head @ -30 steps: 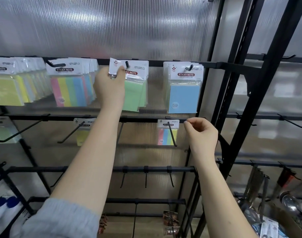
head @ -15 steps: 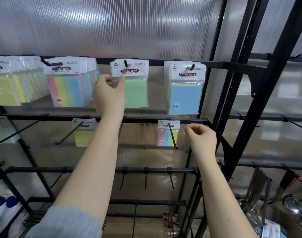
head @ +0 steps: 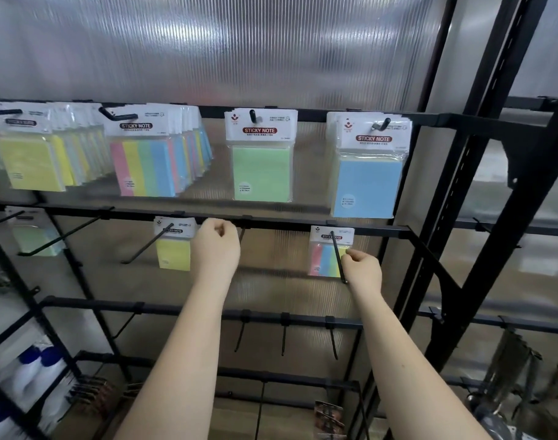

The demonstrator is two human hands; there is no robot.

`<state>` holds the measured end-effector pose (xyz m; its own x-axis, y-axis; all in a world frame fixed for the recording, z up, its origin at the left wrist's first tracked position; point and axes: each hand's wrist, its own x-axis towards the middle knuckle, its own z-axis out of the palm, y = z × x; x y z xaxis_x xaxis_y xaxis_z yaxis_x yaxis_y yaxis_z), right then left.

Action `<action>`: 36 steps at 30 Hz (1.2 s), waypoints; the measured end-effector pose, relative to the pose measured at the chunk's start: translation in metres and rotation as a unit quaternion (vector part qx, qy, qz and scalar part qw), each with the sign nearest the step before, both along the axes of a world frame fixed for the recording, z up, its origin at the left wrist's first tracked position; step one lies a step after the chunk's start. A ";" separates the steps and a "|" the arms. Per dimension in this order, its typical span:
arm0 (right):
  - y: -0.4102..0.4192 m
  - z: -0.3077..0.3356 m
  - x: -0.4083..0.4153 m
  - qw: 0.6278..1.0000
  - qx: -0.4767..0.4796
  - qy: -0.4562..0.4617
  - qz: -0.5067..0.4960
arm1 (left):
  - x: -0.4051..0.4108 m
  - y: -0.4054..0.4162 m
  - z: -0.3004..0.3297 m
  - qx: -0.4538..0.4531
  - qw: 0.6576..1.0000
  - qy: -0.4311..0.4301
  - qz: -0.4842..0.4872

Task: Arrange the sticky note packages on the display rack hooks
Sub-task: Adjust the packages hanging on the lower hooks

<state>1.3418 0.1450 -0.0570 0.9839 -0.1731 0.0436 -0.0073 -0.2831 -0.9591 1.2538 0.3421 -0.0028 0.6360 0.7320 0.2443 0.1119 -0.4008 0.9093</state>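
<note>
At the middle rail [head: 303,224] of the black display rack, both hands are raised with their backs to the camera. The left hand [head: 215,247] sits just under the rail with its fingers curled together; nothing can be seen held in it. A small yellow sticky note package [head: 173,246] hangs on a long hook [head: 145,246] just beside that hand, at its 9 o'clock, its right edge partly hidden behind the knuckles. Whether hand and package touch I cannot tell from this angle.

The right hand [head: 363,268] is lower and at 3 o'clock from the left one. Its thumb and forefinger are pressed together at the right edge of a small multicolour striped package [head: 326,254], which hangs from a downward-slanting hook [head: 337,258]; the fingertips appear to pinch either the package edge or the hook wire, and the blur does not settle which.

On the top rail, at 12 o'clock from the left hand, a single green sticky note package [head: 261,160] hangs squarely on its peg. At 12 o'clock from the right hand is a stack of blue sticky note packages [head: 368,173]. Toward 10 o'clock hang a thick row of striped packages [head: 147,160] and, further left, a row of yellow packages [head: 33,160].
</note>
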 end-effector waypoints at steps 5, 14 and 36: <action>0.005 -0.001 0.021 1.000 0.002 0.015 0.021 | 0.002 0.006 -0.016 -0.022 0.997 0.065 -0.020; 0.009 -0.007 0.037 0.999 0.038 0.012 0.008 | 0.001 0.006 -0.021 -0.010 0.995 0.096 -0.027; -0.015 -0.007 -0.025 0.998 0.025 0.015 0.058 | -0.023 -0.006 -0.023 0.044 0.992 0.108 -0.051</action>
<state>1.3172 0.1295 -0.0641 0.9982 -0.0595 0.0083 -0.0060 -0.2355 -0.9719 1.2308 0.3361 -0.0255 0.7497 0.6436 0.1540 0.2558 -0.4964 0.8296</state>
